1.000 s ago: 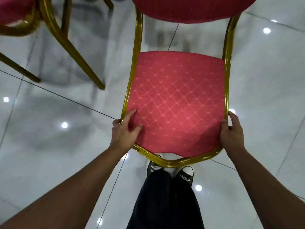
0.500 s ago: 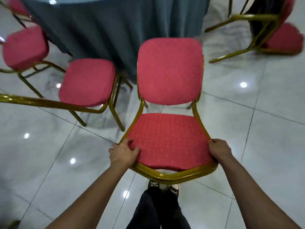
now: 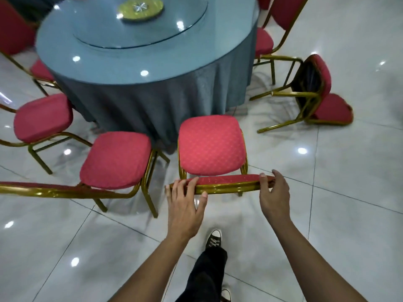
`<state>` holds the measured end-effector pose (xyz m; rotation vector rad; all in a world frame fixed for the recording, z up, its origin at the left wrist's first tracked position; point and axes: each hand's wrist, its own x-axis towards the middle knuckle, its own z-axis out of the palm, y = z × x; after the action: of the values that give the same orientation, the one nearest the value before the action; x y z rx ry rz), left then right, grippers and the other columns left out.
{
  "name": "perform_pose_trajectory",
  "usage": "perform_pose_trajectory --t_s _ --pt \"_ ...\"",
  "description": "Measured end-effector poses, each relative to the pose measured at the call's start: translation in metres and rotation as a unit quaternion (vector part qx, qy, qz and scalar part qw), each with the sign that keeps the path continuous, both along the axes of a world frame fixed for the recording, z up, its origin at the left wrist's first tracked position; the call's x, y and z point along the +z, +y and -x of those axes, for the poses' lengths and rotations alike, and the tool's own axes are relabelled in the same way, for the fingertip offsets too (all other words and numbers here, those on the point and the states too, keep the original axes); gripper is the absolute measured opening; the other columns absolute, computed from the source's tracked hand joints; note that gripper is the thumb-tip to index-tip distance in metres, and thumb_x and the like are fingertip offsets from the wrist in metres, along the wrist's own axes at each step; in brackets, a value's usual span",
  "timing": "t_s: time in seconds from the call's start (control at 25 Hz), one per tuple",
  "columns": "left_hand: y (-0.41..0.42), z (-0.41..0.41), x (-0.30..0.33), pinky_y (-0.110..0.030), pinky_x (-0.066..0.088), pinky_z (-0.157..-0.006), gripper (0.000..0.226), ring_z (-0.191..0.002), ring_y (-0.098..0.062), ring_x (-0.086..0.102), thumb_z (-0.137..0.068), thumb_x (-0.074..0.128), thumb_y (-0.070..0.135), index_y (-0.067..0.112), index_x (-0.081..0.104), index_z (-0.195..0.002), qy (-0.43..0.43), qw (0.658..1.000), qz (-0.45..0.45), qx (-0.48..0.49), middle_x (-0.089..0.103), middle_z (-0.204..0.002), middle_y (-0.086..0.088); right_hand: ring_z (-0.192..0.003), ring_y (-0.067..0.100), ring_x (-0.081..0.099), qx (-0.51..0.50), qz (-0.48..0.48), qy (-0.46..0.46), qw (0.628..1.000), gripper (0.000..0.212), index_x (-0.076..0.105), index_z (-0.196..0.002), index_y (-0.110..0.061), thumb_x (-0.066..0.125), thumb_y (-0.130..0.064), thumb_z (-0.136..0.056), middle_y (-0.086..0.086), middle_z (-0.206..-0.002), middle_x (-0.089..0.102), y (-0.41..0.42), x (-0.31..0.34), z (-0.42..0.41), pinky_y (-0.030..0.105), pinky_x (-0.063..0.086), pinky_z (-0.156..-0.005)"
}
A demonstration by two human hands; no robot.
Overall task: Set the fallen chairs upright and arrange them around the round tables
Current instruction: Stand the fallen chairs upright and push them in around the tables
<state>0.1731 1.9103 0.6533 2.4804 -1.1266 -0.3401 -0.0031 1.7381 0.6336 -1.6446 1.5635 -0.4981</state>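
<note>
Red chair (image 3: 210, 144) upright at table (image 3: 122, 62); both hands — left (image 3: 185, 203), right (image 3: 273, 192) — grips spread on its backrest.

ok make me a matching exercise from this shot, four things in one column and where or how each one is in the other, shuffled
Things
1. chair under the hands
2. fallen chair
3. yellow-green disc
4. black sneaker

States or places
A. lies on its side on the floor, right of the table
B. on the tiled floor between the two forearms
C. upright, seat facing the tablecloth
D. sits on the glass turntable at the table's middle

Pairs: 1-C, 2-A, 3-D, 4-B

The left hand and right hand rest on the chair's top rail.
</note>
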Motion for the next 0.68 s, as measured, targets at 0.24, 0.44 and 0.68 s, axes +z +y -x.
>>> perform_pose_trajectory --t_s 0.24,0.44,0.68 --pt "-0.087 -0.086 0.021 -0.050 0.015 -0.124 0.059 -0.136 -0.025 0.036 -0.100 0.014 0.065 0.034 0.041 -0.143 0.017 1.000 -0.020 -0.005 0.047 -0.138 -0.001 -0.155 0.025 0.006 0.091 -0.024 0.030 0.995 0.077 0.013 -0.157 -0.043 0.026 -0.076 -0.088 0.010 -0.168 0.004 -0.072 0.019 -0.064 0.051 0.019 -0.120" --pt "-0.116 -0.101 0.034 -0.051 0.010 -0.125 0.061 -0.140 -0.025 0.033 -0.099 0.012 0.062 0.034 0.041 -0.144 0.048 0.997 -0.064 -0.014 0.045 -0.139 -0.001 -0.155 0.025 -0.003 0.108 -0.037 0.030 0.993 0.075 0.002 -0.157 -0.047 0.022 -0.075 -0.091 0.009 -0.168 -0.007 -0.107 0.020 -0.089 0.054 0.015 -0.121" --pt "-0.177 -0.093 0.055 -0.042 0.044 -0.095 0.025 -0.103 -0.021 0.053 -0.106 0.030 0.040 0.030 0.052 -0.105 0.061 0.988 -0.096 -0.107 0.055 -0.106 0.006 -0.140 0.029 0.039 0.143 -0.031 0.092 0.985 0.061 0.039 -0.149 -0.034 0.042 -0.065 -0.097 0.010 -0.153 0.038 -0.149 0.036 -0.071 0.052 0.034 -0.114"
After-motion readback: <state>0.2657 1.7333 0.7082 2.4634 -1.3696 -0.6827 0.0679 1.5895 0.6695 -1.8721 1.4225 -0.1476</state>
